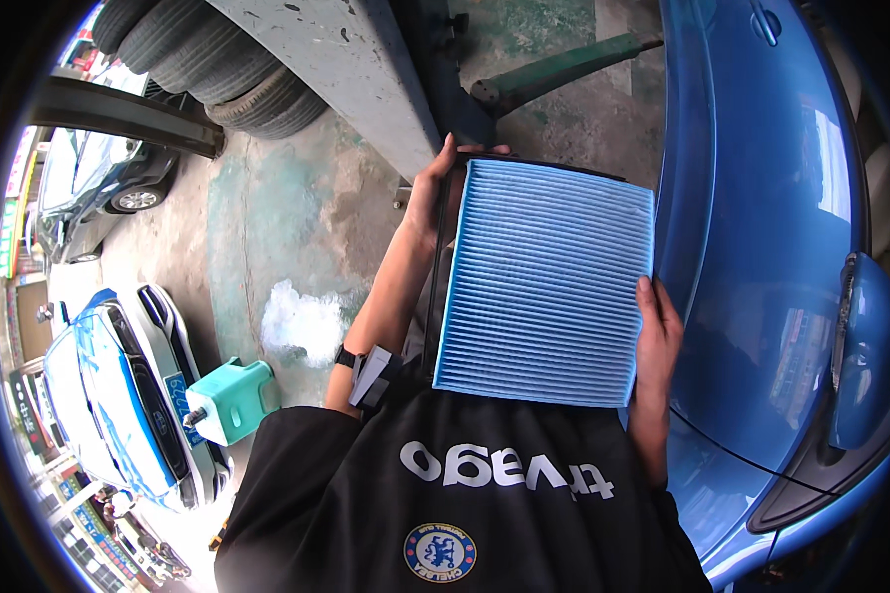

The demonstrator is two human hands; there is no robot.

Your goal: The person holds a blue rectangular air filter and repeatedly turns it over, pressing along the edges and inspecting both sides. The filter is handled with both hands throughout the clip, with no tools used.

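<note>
In front of my chest I hold a square pleated cabin air filter [546, 287], light blue with fine ridges. A thin black frame [433, 296] shows along its left and far edges, behind it; how the two are joined cannot be made out. My left hand [443, 193] is closed at the far left corner, thumb up, its other fingers partly hidden behind. On that wrist sits a black strap with a grey box [374, 376]. My right hand [658, 331] grips the right edge of the filter, fingertips on the rim.
Close on my right stands a blue car [761, 247] with its side mirror [860, 351]. Ahead are a grey lift post [366, 69] and a green lift arm [564, 71]. Stacked tyres [208, 59], a teal plastic container [235, 400] and parked cars [119, 395] are to the left.
</note>
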